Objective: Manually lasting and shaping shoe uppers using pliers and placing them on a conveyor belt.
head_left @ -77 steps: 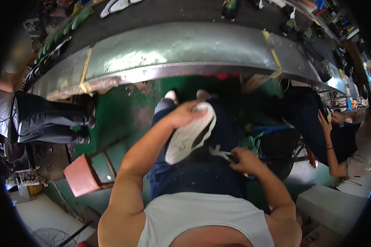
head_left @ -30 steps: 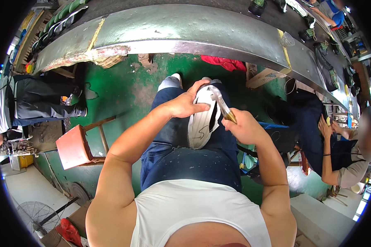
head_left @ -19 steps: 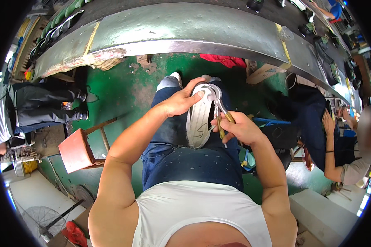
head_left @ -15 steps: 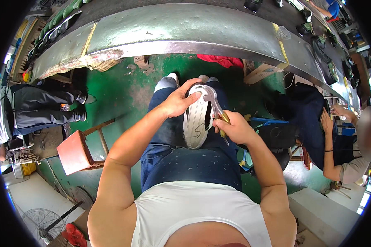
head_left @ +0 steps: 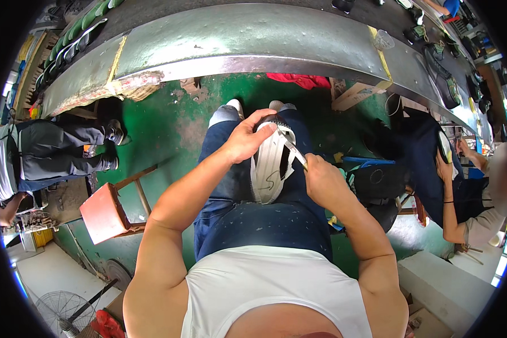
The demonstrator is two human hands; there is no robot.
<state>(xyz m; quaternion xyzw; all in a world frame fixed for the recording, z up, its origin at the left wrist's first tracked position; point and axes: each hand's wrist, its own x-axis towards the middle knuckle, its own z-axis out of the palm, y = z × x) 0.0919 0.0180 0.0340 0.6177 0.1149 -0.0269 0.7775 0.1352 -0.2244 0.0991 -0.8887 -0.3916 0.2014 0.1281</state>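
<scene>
One white shoe (head_left: 268, 176) sat over the lap (head_left: 265, 225), the left hand (head_left: 245, 139) clamped on its far end, the right hand (head_left: 324, 179) with fingers wrapped round metal pliers (head_left: 294, 149)! A slip there could have nipped the left thumb (head_left: 267, 130); overpulling might have torn the shoe's edge.

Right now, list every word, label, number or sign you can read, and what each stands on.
Shoe: a dark curved mark, seemingly drawn by hand; no word to quote.
Wooden leg under the bench: faint marks, too small to read.
Nothing else reads clearly.
</scene>
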